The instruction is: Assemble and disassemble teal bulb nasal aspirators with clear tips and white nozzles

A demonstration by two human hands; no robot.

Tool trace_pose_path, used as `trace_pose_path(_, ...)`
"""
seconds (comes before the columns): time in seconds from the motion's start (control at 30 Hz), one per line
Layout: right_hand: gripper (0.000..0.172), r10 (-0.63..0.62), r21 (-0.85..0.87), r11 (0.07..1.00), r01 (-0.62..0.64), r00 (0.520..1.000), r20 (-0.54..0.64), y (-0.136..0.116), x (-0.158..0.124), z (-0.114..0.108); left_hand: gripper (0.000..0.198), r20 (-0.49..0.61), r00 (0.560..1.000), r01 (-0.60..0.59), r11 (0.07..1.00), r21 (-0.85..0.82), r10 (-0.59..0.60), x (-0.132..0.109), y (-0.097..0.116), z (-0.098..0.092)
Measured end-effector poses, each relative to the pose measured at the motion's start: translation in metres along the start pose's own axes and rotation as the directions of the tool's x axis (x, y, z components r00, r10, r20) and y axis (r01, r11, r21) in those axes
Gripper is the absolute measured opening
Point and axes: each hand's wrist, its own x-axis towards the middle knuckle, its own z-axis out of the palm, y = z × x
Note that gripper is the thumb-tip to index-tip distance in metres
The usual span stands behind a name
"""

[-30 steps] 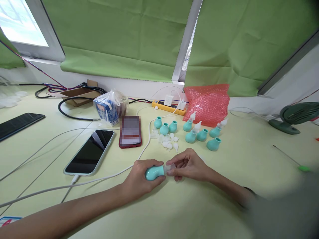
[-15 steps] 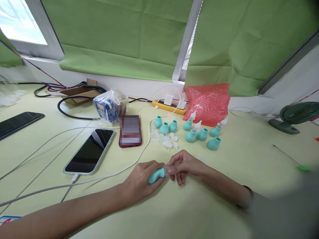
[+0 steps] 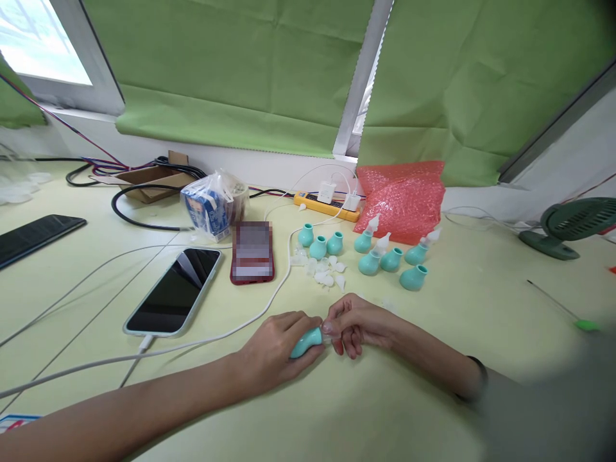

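My left hand point(image 3: 274, 346) is wrapped round a teal rubber bulb point(image 3: 307, 341) low on the pale green table point(image 3: 337, 410). My right hand point(image 3: 359, 321) pinches a small clear tip point(image 3: 327, 328) against the bulb's neck. Beyond the hands lies a pile of clear tips point(image 3: 321, 269). Behind it stand three bare teal bulbs point(image 3: 318, 242). To their right is a group of teal bulbs point(image 3: 391, 256), some fitted with clear tips.
A phone on a white cable point(image 3: 173, 292) lies left of the hands, a red phone point(image 3: 251, 252) behind it. Further off are a bagged carton point(image 3: 212, 208), a yellow power strip point(image 3: 327, 205), red bubble wrap point(image 3: 402, 199), a green fan point(image 3: 575, 224) and a dark phone point(image 3: 36, 232).
Both hands stay together at the same spot. My left hand has rolled over the bulb, so less teal shows. My right fingers have curled in tighter on the tip.
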Motion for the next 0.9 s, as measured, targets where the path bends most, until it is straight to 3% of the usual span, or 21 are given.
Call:
trace_pose_path(0.23, 0.028, -0.032, -0.111, 0.993, 0.037, 0.998, 0.044, -0.006, -0.007, 0.006, 0.02, 0.001, 1.0, 0.03, 0.996, -0.083, -0.03, -0.001, 0.0, 0.0)
trace_pose_path(0.3, 0.031, -0.142, -0.262, 0.956, 0.128, 0.989, -0.035, -0.01, -0.011, 0.005, 0.022, -0.028, 0.992, 0.117, 0.983, -0.141, -0.122, -0.001, -0.001, 0.0)
trace_pose_path(0.33, 0.033, -0.253, -0.386, 0.903, 0.188, 0.959, -0.127, -0.012, -0.013, 0.003, 0.021, -0.041, 0.982, 0.175, 0.97, -0.17, -0.185, 0.0, -0.001, 0.0)
trace_pose_path(0.37, 0.035, -0.4, -0.541, 0.811, 0.223, 0.886, -0.235, -0.014, -0.014, 0.0, 0.02, -0.046, 0.968, 0.234, 0.952, -0.198, -0.248, 0.001, -0.001, -0.001)
trace_pose_path(0.4, 0.036, -0.559, -0.702, 0.682, 0.204, 0.764, -0.321, -0.015, -0.014, -0.005, 0.019, -0.047, 0.951, 0.289, 0.932, -0.221, -0.306, 0.002, -0.001, -0.001)
trace_pose_path(0.43, 0.037, -0.693, -0.831, 0.541, 0.126, 0.627, -0.356, -0.016, -0.012, -0.01, 0.018, -0.039, 0.934, 0.336, 0.911, -0.239, -0.355, 0.002, 0.0, -0.002)
trace_pose_path(0.47, 0.037, -0.779, -0.911, 0.413, 0.014, 0.523, -0.345, -0.015, -0.011, -0.015, 0.017, -0.028, 0.92, 0.372, 0.893, -0.254, -0.391, 0.003, 0.0, -0.003)
trace_pose_path(0.5, 0.035, -0.817, -0.946, 0.309, -0.096, 0.482, -0.316, -0.014, -0.008, -0.02, 0.016, -0.02, 0.909, 0.396, 0.879, -0.266, -0.416, 0.004, 0.001, -0.004)
trace_pose_path(0.57, 0.03, -0.807, -0.953, 0.184, -0.24, 0.517, -0.286, -0.012, -0.002, -0.029, 0.014, -0.008, 0.896, 0.423, 0.86, -0.285, -0.444, 0.005, 0.002, -0.006)
trace_pose_path(0.67, 0.021, -0.776, -0.946, 0.168, -0.278, 0.555, -0.301, -0.011, 0.001, -0.034, 0.014, 0.006, 0.882, 0.447, 0.832, -0.328, -0.472, 0.006, 0.002, -0.008)
trace_pose_path(0.73, 0.018, -0.767, -0.96, 0.233, -0.156, 0.578, -0.28, -0.014, -0.004, -0.034, 0.015, 0.023, 0.865, 0.472, 0.797, -0.376, -0.501, 0.006, 0.001, -0.009)
trace_pose_path(0.83, 0.023, -0.713, -0.907, 0.368, 0.205, 0.689, -0.134, -0.024, -0.019, -0.027, 0.019, 0.06, 0.835, 0.509, 0.729, -0.457, -0.546, 0.007, -0.001, -0.011)
trace_pose_path(0.9, 0.024, -0.674, -0.818, 0.435, 0.377, 0.739, -0.018, -0.03, -0.029, -0.021, 0.019, 0.089, 0.818, 0.527, 0.679, -0.51, -0.568, 0.008, -0.002, -0.011)
